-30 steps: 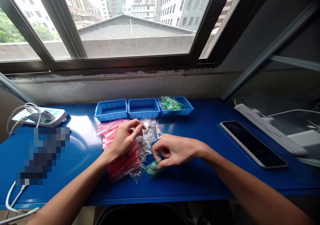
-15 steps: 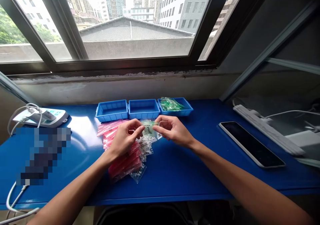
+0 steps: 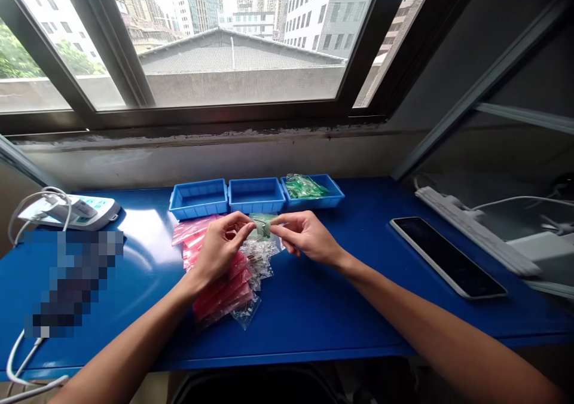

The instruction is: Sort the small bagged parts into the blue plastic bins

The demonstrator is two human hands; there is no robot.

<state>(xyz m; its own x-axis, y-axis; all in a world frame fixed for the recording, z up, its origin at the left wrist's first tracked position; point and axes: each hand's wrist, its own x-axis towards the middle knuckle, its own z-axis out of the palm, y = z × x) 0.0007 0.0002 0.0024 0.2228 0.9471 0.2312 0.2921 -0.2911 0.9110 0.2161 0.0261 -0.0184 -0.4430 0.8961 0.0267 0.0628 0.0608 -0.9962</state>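
Observation:
Between my hands is a small greenish clear bag (image 3: 263, 228) with small dark metal pieces inside. My left hand (image 3: 226, 239) pinches its left edge between thumb and forefinger. On its right edge, the fingertips of my right hand (image 3: 309, 236) are closed, with the lower fingers curled. Pink plastic bags (image 3: 224, 293) lie overlapped beneath and beside my left hand. Clear bags (image 3: 260, 260) with small parts inside are at their right side, just below the held bag.
Three blue trays stand along the back: left tray (image 3: 198, 208), middle tray (image 3: 256, 205), and right tray (image 3: 334, 202) holding green bags (image 3: 305, 186). A phone (image 3: 448, 257) and a white power strip (image 3: 475, 230) lie right; another power strip (image 3: 105, 211) with cables is left.
The held bag has shifted slightly and looks more folded between my fingers. My right hand has moved a little to the left, and its lower fingers now show beneath. The camera view has shifted slightly.

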